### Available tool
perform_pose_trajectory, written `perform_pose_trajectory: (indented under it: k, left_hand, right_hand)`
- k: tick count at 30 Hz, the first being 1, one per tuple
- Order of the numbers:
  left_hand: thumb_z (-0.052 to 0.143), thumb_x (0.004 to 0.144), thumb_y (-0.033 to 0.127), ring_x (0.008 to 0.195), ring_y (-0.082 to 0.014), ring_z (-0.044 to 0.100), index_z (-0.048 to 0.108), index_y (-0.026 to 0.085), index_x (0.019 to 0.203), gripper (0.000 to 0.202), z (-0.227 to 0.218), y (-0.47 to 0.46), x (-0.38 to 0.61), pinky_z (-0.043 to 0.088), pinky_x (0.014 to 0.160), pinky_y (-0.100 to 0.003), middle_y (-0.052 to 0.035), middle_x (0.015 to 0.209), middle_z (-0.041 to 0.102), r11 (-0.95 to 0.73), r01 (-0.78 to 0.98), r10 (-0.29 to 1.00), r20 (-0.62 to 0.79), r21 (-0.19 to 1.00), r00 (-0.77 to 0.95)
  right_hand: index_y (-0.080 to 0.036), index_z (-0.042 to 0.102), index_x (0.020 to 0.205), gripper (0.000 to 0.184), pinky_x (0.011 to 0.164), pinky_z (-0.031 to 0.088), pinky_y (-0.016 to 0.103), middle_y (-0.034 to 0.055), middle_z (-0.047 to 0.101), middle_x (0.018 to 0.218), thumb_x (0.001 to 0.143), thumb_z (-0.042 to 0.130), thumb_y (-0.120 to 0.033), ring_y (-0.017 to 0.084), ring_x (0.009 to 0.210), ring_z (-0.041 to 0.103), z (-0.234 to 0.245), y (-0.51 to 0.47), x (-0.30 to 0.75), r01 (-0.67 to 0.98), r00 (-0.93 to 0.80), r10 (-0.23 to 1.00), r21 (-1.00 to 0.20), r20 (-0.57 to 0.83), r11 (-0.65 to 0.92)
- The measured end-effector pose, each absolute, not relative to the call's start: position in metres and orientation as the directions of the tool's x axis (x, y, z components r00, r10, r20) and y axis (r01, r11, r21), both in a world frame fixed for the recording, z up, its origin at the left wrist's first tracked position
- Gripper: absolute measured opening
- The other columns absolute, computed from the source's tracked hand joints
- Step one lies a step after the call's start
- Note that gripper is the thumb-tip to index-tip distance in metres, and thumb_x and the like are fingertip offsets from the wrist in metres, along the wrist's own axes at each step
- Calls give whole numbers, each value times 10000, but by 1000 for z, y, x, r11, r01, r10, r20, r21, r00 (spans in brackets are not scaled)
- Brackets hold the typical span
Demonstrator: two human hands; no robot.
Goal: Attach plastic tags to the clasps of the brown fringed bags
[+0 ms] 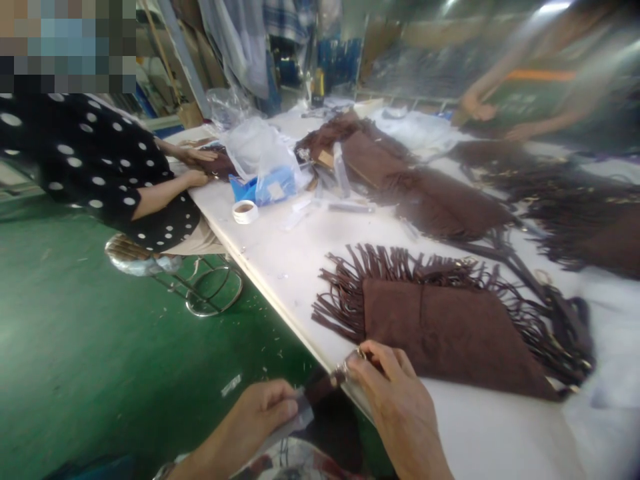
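A brown suede bag with long fringe (450,327) lies flat on the white table (300,267), near its front edge. My right hand (395,393) rests at the bag's near corner, fingers pinched on a small metal ring or clasp (345,367). Lower and to the left, over the table's edge, my left hand (260,413) is closed on a thin grey strip or small plastic piece (300,417). A dark strap hangs below between the two hands.
Several more brown fringed bags (430,193) lie across the table. A tape roll (245,211), a blue packet (265,187) and clear plastic bags sit mid-table. A person in a dotted black top sits on a metal stool (150,260) at left. Another person's arms reach in at far right. The floor is green.
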State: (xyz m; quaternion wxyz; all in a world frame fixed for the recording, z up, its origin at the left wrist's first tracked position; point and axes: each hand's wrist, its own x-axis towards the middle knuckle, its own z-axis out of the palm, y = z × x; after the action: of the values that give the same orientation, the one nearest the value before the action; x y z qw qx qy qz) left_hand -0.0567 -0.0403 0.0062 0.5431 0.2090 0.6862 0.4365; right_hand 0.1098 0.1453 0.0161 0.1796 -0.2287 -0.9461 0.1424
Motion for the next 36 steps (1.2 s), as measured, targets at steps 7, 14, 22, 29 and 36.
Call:
perform_pose_trajectory:
  k: [7,14,22,29,36]
  left_hand:
    - [692,752,618,577,-134,525,717,79,849,549,1,1,-37,308,526,-220,-113,740,698,450,-415,747,-588,791,-310]
    - [673,830,497,639,-172,584,708,93,747,414,9,18,-24,425,647,-276,-103,729,686,346,-530,790,-545,775,-281]
    - [687,806,464,580,-158,575,699,84,738,386,9,14,-20,382,567,-242,-114,684,689,397,-506,753,-587,766,-298]
    - [689,797,440,540,-118,479,679,95,698,359,9,16,-16,331,541,-229,-45,592,609,367,-509,727,-581,779,-366]
    - [761,698,441,493,-113,459,624,122,637,353,14,33,-3,354,506,-227,-4,552,545,326,-580,696,-604,747,-387]
  right_hand:
    - [-299,683,974,270,758,465,302,26,600,1123,788,733,-110,231,990,521,14,142,109,355,-811,502,-429,300,830]
    - [-273,663,1011,236,740,473,312,46,588,1093,830,675,-123,233,940,507,0,138,114,262,-827,441,-455,350,851]
    - [-188,574,1150,288,786,522,366,92,616,1099,916,449,-78,249,967,530,5,130,119,117,-836,370,-528,405,841]
    - [-181,428,1325,443,868,541,374,91,609,1127,896,522,-122,235,1025,568,11,130,129,136,-836,441,-655,326,743]
    - [-216,445,1319,419,865,549,379,77,630,1128,913,543,-188,234,1026,600,4,131,127,165,-830,466,-665,306,729]
